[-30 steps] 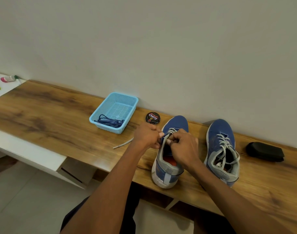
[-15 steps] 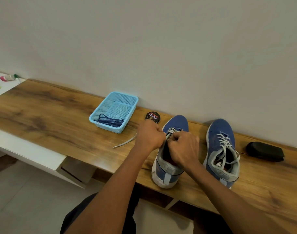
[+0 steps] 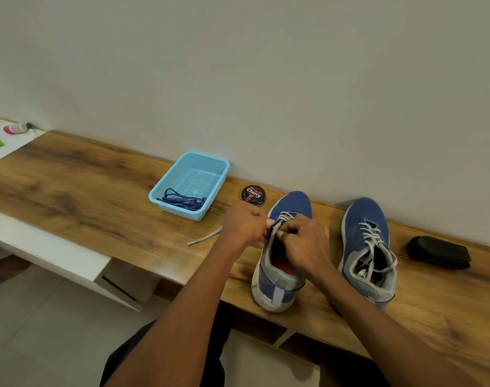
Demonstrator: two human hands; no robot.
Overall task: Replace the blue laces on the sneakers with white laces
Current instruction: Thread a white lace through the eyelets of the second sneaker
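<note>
Both hands sit over the throat of the left shoe (image 3: 280, 263), centre-right of the frame. Left hand (image 3: 245, 226): fingers curled, apparently pinching the white lace (image 3: 274, 229) at the shoe's left eyelet row. A loose tail of that lace (image 3: 204, 238) runs out leftward from under the hand onto the bench (image 3: 84, 196). Right hand (image 3: 306, 245): fingers bent over the tongue area, gripping the lace or the eyelet edge — which of the two, cannot tell, since the knuckles hide the contact.

Change over the last second: the left hand has crept slightly up and toward the toe, and the tail on the bench looks a little shorter and straighter. Judgement: slack is being drawn through an eyelet, so one more crossing is being tightened.

Right shoe (image 3: 368, 247) (right of frame) already carries white lacing (image 3: 373, 236) up to the collar, ends loose inside. Blue laces (image 3: 182, 201) lie bundled in the basket (image 3: 165, 188), upper left of the shoes, so removal is done on both.

Only the lower crossings near the toe are visible on the left shoe. Estimate: well over halfway, upper eyelets still pending.

Other items: polish tin (image 3: 253, 194) just beyond the left hand, black brush (image 3: 439, 252) at far right.
</note>
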